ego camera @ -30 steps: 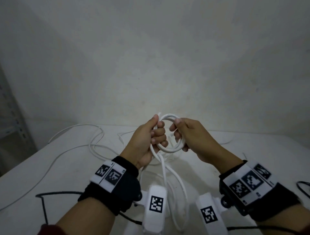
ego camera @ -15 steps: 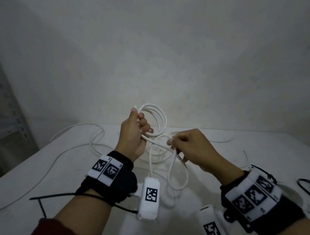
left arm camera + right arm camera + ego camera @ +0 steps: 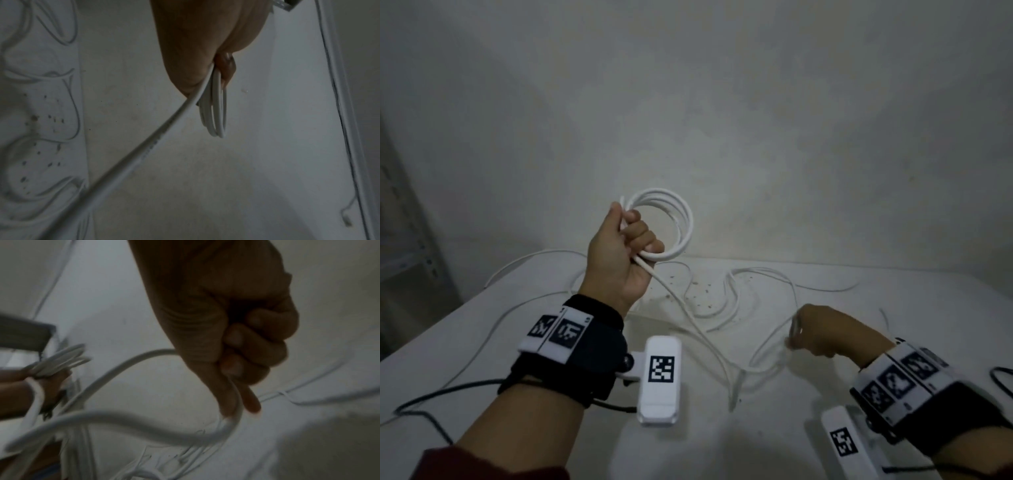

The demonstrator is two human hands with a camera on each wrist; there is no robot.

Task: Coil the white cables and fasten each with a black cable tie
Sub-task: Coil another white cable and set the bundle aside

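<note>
My left hand is raised above the table and grips a coil of white cable made of several loops; the same coil hangs from my fist in the left wrist view. A free length of that cable runs down from the coil to the table and across to my right hand. Low at the right, the right hand pinches the cable between thumb and forefinger, other fingers curled. No black cable tie is visible.
More loose white cable snakes over the white table at the left and back. Dark specks dot the table's middle. A grey shelf frame stands at far left, and a black wire lies at the right edge.
The hands have drawn apart: my left hand lifted the coil up and left, while my right hand slid down and right along the cable, drawing out a long stretch.
</note>
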